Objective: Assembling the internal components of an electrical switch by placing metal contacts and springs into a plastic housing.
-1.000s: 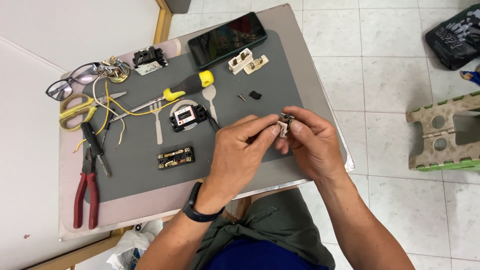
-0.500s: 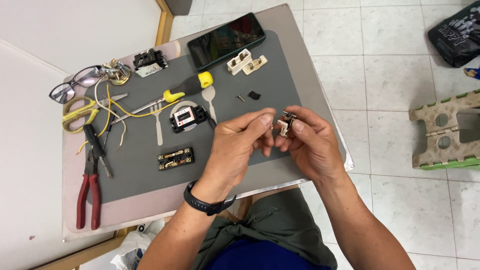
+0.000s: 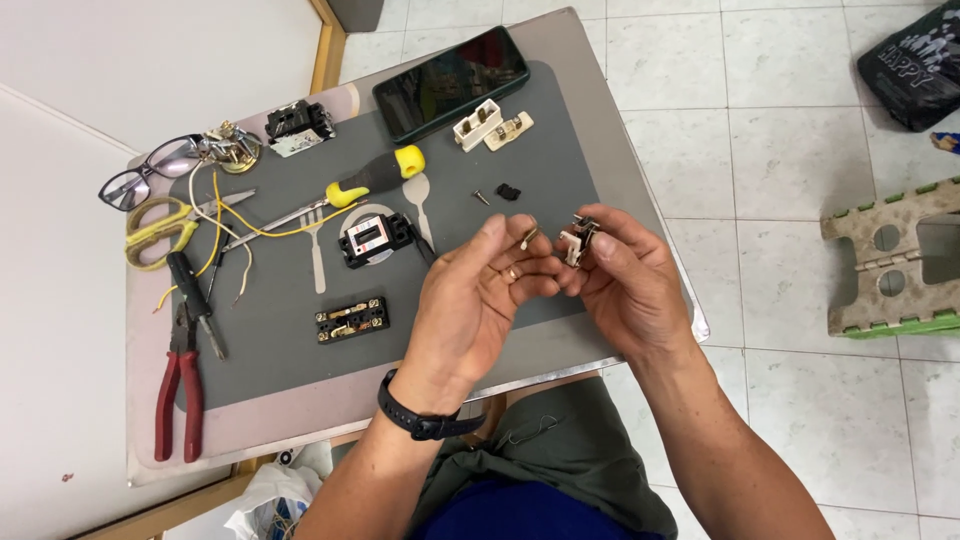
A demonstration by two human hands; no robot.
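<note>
My right hand (image 3: pixel 630 285) pinches a small white-and-black switch part (image 3: pixel 577 238) above the near right corner of the grey mat (image 3: pixel 270 300). Just left of it, my left hand (image 3: pixel 475 300), wearing a ring and a black wristband, holds a tiny brass contact piece (image 3: pixel 529 236) between thumb and forefinger. The two hands touch at the fingertips. On the mat behind them lie a small screw (image 3: pixel 481 197) and a small black piece (image 3: pixel 508 191).
On the mat: a black square switch body (image 3: pixel 374 239), a black terminal block (image 3: pixel 350 319), a yellow-and-black screwdriver (image 3: pixel 350 190), two cream parts (image 3: pixel 490 126), a phone (image 3: pixel 450 82). At the left: red pliers (image 3: pixel 180 380), scissors (image 3: pixel 160 225), glasses (image 3: pixel 150 170), yellow wires. A green stool (image 3: pixel 890 270) stands at the right.
My left hand has drawn slightly left and away from the switch part, now holding the small brass contact apart from it. My right hand has stayed in place.
</note>
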